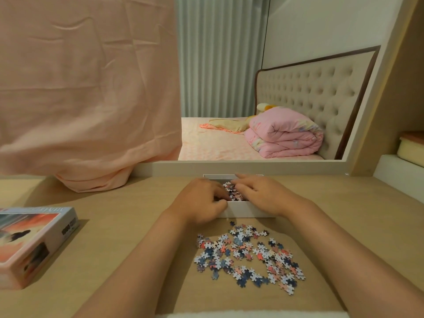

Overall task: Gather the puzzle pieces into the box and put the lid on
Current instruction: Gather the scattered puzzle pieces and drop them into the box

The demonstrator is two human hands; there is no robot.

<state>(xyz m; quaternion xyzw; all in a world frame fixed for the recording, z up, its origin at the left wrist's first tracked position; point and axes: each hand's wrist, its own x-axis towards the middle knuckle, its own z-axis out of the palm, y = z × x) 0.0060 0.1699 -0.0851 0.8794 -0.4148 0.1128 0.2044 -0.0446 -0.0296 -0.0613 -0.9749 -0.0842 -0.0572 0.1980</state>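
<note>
We look down from a head-worn camera at a pale wooden bench (114, 226) with a mirror along its far edge. Toward the middle of the far edge sits a shallow white box (243, 210), open, with a small heap of puzzle pieces inside. Both of our hands are over it: the left hand (202, 200) curls at the box's near left corner, fingers bent down among the pieces inside, and the right hand (259, 193) lies over its right side, fingers slack and spread across the contents. Whether either hand is pinching pieces or has just let some go, we cannot tell, since the fingertips are hidden among the pieces. Nearer to us, just in front of the box, a loose scatter of puzzle pieces (250, 255) in white, navy and salmon is spread flat on the bench, reaching toward the near edge. By the left edge, well apart from the box, rests the lid (34, 239), printed with a picture in sunset tones, lying picture side up. We judge the task roughly midway: some pieces are boxed, a large share remain outside, and the lid is not yet on.
</note>
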